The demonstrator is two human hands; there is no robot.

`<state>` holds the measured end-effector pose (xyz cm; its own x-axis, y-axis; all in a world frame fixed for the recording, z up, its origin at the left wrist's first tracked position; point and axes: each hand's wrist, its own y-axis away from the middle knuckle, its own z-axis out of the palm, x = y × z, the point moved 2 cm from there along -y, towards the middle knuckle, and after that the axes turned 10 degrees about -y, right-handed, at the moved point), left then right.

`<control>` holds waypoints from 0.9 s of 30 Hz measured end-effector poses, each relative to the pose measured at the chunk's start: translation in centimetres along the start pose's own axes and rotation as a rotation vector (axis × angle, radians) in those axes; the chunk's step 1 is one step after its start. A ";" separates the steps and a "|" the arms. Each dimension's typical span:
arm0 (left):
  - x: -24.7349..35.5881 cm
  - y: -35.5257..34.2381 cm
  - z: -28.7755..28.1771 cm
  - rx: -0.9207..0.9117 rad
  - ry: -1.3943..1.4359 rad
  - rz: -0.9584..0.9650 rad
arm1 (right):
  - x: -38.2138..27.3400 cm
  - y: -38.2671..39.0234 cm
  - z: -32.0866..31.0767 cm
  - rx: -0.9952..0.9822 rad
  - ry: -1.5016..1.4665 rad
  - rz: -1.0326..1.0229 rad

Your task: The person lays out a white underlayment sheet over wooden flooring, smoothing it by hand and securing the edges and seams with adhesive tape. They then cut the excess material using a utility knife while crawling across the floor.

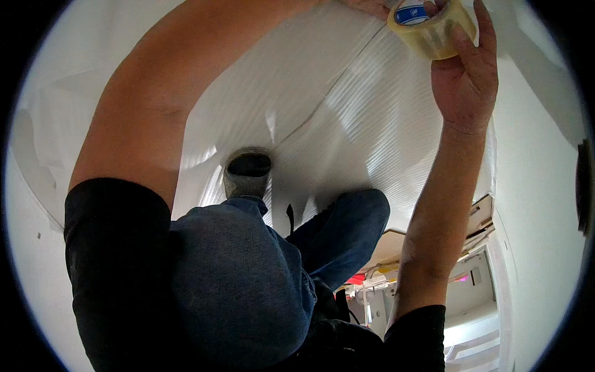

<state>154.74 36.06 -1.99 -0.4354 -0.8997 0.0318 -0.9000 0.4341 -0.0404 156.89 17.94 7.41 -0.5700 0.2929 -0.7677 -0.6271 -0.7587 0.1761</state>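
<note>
My right hand (463, 87) holds a wide roll of clear, yellowish packing tape (432, 38) at the upper right. Its thumb lies against the outside of the roll, and a finger reaches into the blue-and-white core. Just left of the roll, my left hand (370, 6) shows only in part at the top edge. Its fingers are mostly cut off, so whether it grips a tape end stays hidden. Beneath both hands spreads a pale, ribbed plastic sheet (347, 130), crossed by a dark seam line running diagonally.
My knees are bent, and one grey shoe (246, 177) stands on the sheet. White walls (539, 161) rise at the right and left. Behind me at the lower right lie boards (478, 220) and assorted clutter by a doorway. A dark round object (584, 186) sits at the far right.
</note>
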 end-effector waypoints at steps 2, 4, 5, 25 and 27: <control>0.0 0.4 -0.1 0.000 0.030 -0.028 | -0.6 -0.5 -0.1 -0.010 0.109 0.071; 0.0 0.4 0.6 0.059 0.033 -0.035 | -0.3 -0.5 -0.7 0.019 0.228 0.060; 0.0 0.3 0.9 0.036 0.000 -0.041 | -0.2 -0.2 -0.9 0.026 0.300 0.062; -0.8 -0.6 3.6 0.142 0.181 -0.080 | 3.0 2.7 -2.9 0.057 0.995 -0.099; -1.0 -0.5 4.1 0.185 0.160 -0.077 | 3.4 2.9 -2.7 0.069 1.052 -0.105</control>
<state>155.72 36.57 -6.08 -0.3771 -0.9045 0.1994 -0.9176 0.3356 -0.2130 154.54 15.12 3.60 0.2150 -0.3210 -0.9224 -0.6942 -0.7146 0.0869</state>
